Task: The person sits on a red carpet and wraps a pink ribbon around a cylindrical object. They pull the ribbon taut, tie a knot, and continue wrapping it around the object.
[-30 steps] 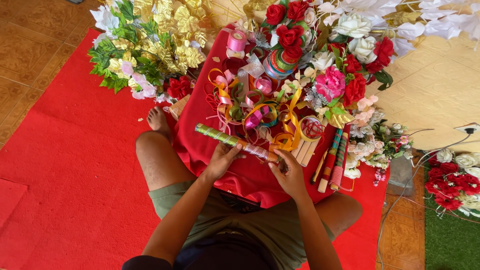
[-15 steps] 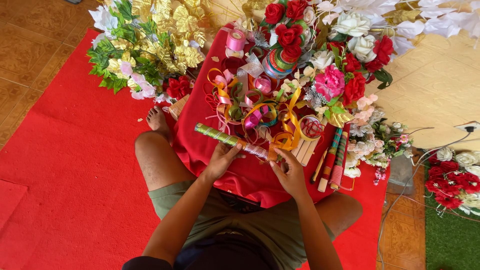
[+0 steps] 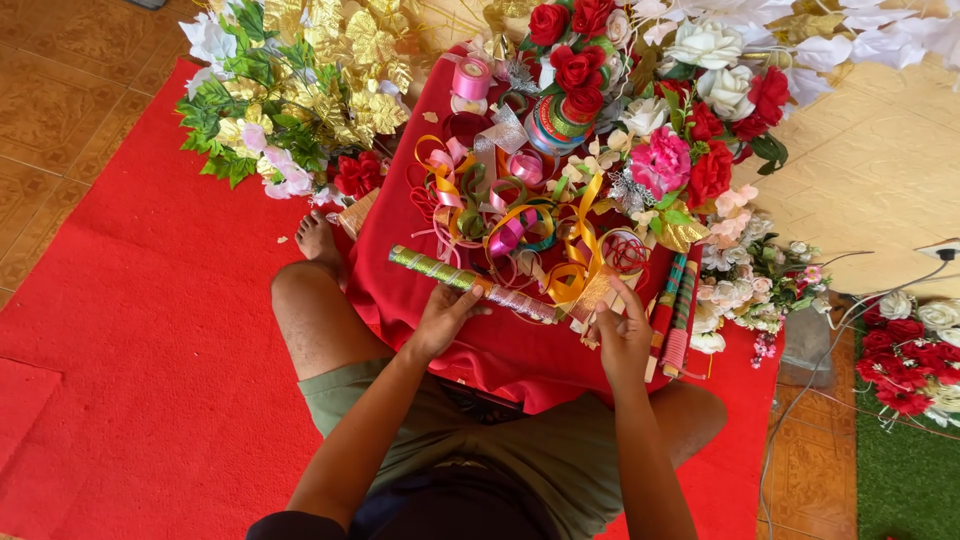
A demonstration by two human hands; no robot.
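I sit cross-legged on a red carpet with a red cloth-covered board across my lap. My left hand grips a long stick wrapped in green and silver ribbon, held level over the cloth. My right hand pinches the stick's right end, where a gold ribbon comes off it. A heap of curled ribbons in orange, pink and green lies just beyond the stick.
Rolls of ribbon and wrapped sticks lie on the cloth. Gold and green artificial leaves stand at the back left, red, pink and white artificial flowers at the back right. A cable runs along the tiled floor at right.
My right hand has shifted slightly at the stick's end and the gold ribbon has moved a little. The left hand keeps its grip in the same place.
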